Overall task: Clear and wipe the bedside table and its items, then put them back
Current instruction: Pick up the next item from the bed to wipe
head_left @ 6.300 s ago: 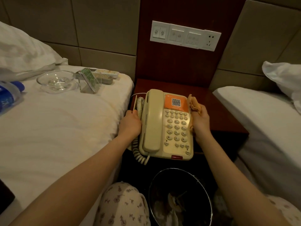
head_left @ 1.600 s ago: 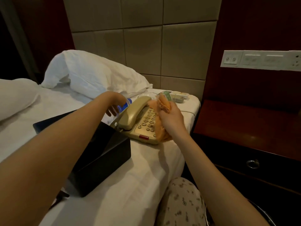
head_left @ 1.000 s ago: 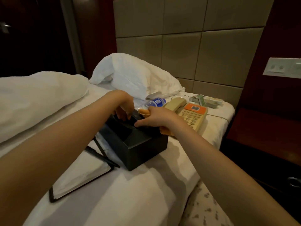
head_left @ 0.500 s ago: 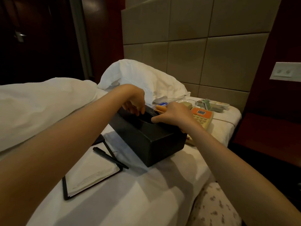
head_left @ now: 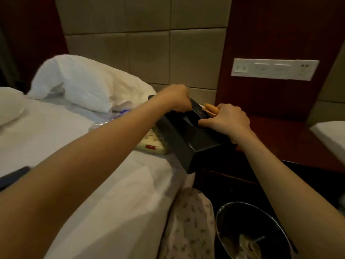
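A black tissue box (head_left: 188,146) hangs in the air between the bed's edge and the dark red bedside table (head_left: 291,144), tilted. My left hand (head_left: 178,99) grips its far rim. My right hand (head_left: 226,120) grips its near right rim and also holds a bunched orange cloth (head_left: 211,109) against it. The beige telephone (head_left: 152,143) lies on the white bed (head_left: 56,131), partly hidden behind the box. A water bottle (head_left: 121,113) lies beside the pillow, blurred.
A white pillow (head_left: 84,85) lies at the head of the bed. A dark notepad folder (head_left: 13,176) shows at the left edge. A black waste bin (head_left: 252,232) with rubbish stands on the floor below the table. A switch panel (head_left: 274,69) is on the wall.
Both hands have lifted the black tissue box off the bed and carried it right, toward the bedside table. The view has swung right with it.
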`<state>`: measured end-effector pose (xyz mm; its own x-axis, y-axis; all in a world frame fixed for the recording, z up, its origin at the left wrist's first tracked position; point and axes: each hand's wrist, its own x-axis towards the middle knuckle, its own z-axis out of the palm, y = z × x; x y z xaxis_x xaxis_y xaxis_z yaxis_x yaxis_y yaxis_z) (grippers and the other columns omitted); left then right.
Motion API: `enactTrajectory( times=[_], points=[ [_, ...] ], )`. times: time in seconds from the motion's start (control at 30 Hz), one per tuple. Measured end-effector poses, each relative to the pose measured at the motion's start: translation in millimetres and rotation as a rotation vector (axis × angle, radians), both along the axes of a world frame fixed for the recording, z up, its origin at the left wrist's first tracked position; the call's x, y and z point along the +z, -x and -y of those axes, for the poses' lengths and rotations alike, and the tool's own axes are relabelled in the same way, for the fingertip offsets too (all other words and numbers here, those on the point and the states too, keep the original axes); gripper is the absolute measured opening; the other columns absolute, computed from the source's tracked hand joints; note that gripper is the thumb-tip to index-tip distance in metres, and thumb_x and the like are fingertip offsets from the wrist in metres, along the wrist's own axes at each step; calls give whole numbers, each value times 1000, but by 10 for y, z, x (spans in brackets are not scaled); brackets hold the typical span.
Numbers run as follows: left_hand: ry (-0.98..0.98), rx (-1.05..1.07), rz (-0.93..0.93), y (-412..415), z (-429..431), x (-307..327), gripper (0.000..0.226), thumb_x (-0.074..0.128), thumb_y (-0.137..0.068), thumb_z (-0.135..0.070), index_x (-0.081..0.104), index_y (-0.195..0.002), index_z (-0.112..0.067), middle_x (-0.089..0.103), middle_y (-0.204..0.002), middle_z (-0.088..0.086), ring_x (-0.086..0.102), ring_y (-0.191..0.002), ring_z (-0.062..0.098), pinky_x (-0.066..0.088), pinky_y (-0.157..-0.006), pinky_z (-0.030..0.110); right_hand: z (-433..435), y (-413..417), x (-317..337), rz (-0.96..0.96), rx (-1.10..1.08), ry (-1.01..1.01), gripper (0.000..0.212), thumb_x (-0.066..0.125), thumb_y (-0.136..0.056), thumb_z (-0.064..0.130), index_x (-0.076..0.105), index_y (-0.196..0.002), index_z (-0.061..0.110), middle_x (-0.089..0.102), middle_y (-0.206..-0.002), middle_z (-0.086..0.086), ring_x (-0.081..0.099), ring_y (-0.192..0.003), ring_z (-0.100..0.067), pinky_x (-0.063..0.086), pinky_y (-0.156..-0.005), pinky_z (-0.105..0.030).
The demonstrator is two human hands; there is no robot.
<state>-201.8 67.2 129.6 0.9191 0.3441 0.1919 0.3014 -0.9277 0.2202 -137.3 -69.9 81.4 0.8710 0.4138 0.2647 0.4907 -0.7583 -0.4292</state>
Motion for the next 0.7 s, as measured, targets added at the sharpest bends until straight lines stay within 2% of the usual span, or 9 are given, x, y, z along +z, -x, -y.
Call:
enactTrajectory(
  times=[0.13, 0.2, 0.27, 0.33, 0.43, 0.5, 0.57, 0.63, 0.7],
  points=[
    [97, -136, 85, -416, 421, -273, 25, 53, -88, -21, 70, -106, -19, 67, -112, 2, 61, -101, 20, 48, -79, 31, 520, -263, -225, -69, -212, -19, 52, 68, -67, 61, 52, -94, 19, 54, -88, -2, 53, -83, -22, 44, -68, -32],
    [198, -169, 111, -585, 586, -470, 29, 55, -88, -22, 65, -115, -20, 61, -121, 1, 57, -110, 20, 47, -87, 29, 772, -361, -349, -93, -315, -44, 55, 68, -67, 62, 52, -96, 18, 54, -89, -3, 55, -85, -23, 47, -69, -33],
    [313, -123, 142, -724, 725, -695, 43, 58, -86, -32, 52, -127, -21, 50, -133, 6, 48, -121, 25, 43, -99, 36, 1005, -423, -485, -92, -399, -79, 59, 68, -66, 62, 53, -99, 16, 57, -92, -4, 58, -89, -26, 47, -68, -33],
    [472, -36, 152, -821, 873, -914, 62, 59, -84, -41, 36, -137, -20, 38, -140, 11, 39, -128, 31, 37, -106, 41, 1210, -428, -607, -78, -474, -115, 59, 68, -66, 60, 53, -101, 14, 58, -95, -6, 59, -92, -30, 45, -67, -34],
    [821, -10, 66, -922, 1148, -1236, 90, 64, -77, -52, 16, -145, -17, 29, -147, 12, 34, -132, 33, 35, -107, 46, 1446, -370, -796, -35, -582, -134, 61, 68, -68, 57, 53, -107, 12, 61, -102, -9, 59, -97, -32, 42, -69, -34],
    [1021, -1, -14, -964, 1359, -1423, 106, 70, -73, -52, 3, -147, -17, 22, -150, 13, 31, -135, 33, 34, -108, 48, 1556, -308, -923, 0, -640, -130, 62, 68, -70, 56, 52, -111, 12, 62, -106, -10, 59, -100, -33, 42, -71, -34],
    [1139, 14, -72, -1015, 1539, -1580, 116, 75, -70, -49, -5, -148, -15, 19, -152, 14, 30, -136, 34, 34, -108, 49, 1632, -246, -1055, 22, -668, -121, 64, 68, -70, 56, 51, -115, 13, 63, -109, -10, 60, -101, -33, 46, -75, -37],
    [1133, 30, -109, -1034, 1675, -1708, 116, 75, -69, -50, -1, -148, -13, 23, -151, 13, 34, -134, 34, 37, -106, 49, 1671, -186, -1173, 29, -692, -107, 67, 68, -71, 57, 48, -119, 15, 64, -109, -9, 62, -99, -32, 50, -77, -39],
    [1143, 50, -110, -1033, 1721, -1830, 105, 75, -68, -51, 18, -146, -10, 37, -145, 11, 45, -126, 32, 44, -100, 47, 1699, -125, -1286, 29, -708, -100, 70, 68, -70, 57, 46, -124, 17, 64, -111, -7, 62, -100, -30, 51, -78, -39]
  ],
)
